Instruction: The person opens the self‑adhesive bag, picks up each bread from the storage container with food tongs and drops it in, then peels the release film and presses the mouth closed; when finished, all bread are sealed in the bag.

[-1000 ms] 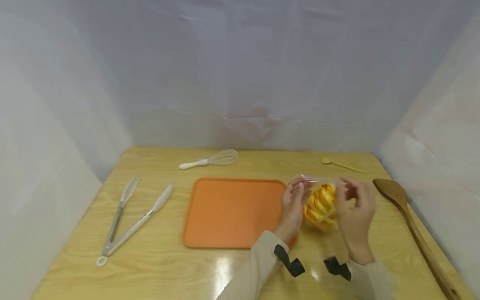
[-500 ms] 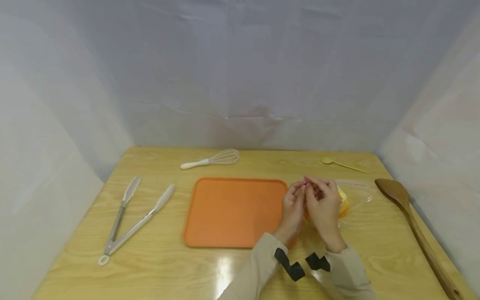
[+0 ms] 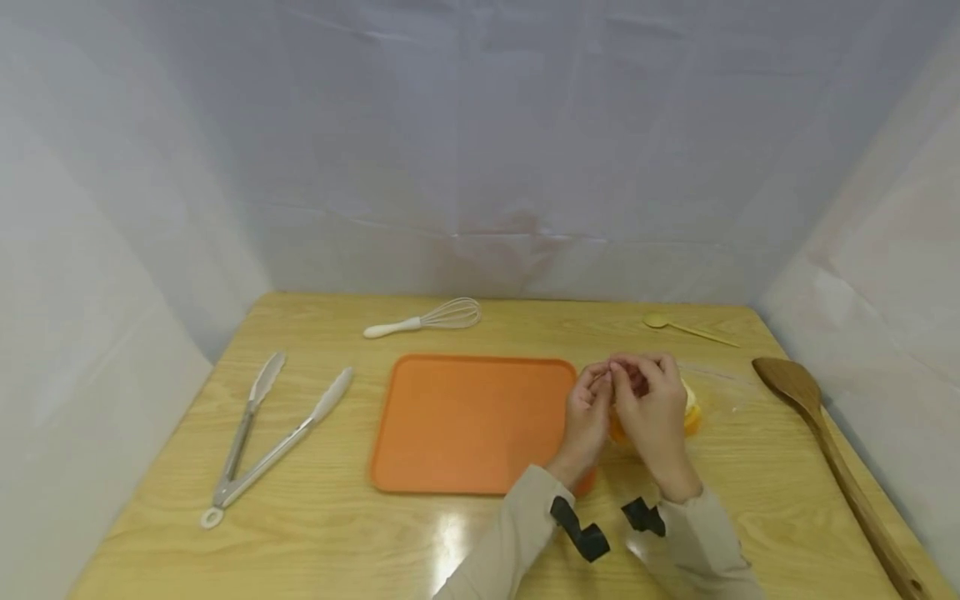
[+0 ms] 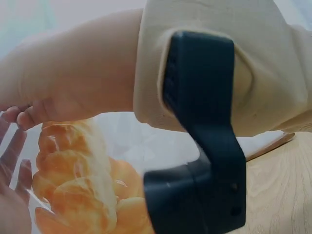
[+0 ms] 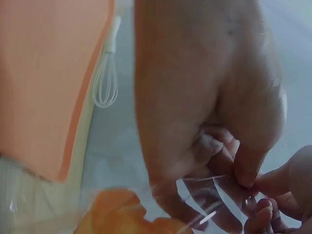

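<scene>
A clear zip bag point(image 3: 716, 379) holds golden, braided-looking bread point(image 4: 78, 180) at the right of the table. My left hand point(image 3: 588, 421) and right hand point(image 3: 652, 421) meet at the bag's upper left corner. Thumbs and fingers of both pinch the pinkish top edge there. In the right wrist view, the left hand point(image 5: 204, 107) reaches down over the clear film, and the right fingertips point(image 5: 287, 183) come in from the lower right. Most of the bread is hidden behind the right hand in the head view.
An orange tray point(image 3: 476, 425) lies just left of the hands. Metal tongs point(image 3: 262, 454) stand spread at the left. A white whisk point(image 3: 427, 318) and a small yellow spoon point(image 3: 686, 329) lie at the back. A long wooden spatula point(image 3: 828, 454) runs along the right edge.
My right hand has moved left across the bag to join the left hand at its corner. Over the last half second both hands have stayed almost in place.
</scene>
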### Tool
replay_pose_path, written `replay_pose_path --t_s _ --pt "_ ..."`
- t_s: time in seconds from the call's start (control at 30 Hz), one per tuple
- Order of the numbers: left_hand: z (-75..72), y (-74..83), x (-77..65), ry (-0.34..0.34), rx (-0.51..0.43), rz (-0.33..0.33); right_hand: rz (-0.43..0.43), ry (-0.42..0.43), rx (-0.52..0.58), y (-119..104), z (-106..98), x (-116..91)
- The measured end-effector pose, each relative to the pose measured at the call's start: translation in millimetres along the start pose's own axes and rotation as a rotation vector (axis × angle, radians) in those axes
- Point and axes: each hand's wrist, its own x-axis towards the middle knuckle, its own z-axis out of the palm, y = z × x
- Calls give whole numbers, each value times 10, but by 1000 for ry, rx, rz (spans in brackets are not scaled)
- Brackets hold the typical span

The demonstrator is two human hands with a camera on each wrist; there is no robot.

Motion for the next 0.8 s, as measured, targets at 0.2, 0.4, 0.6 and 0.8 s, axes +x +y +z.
replay_pose_path --t_s 0.2,0.4,0.6,0.8 --pt "9 3 0 -19 0 6 300 -98 199 -48 -65 52" --pt "-1 -14 17 21 -33 -36 469 -79 319 -88 -81 129" --pt "-47 -5 44 -47 -34 -1 367 -60 241 -29 -84 144" --pt "-74 -18 52 -64 -4 -26 230 -70 87 21 -164 138"
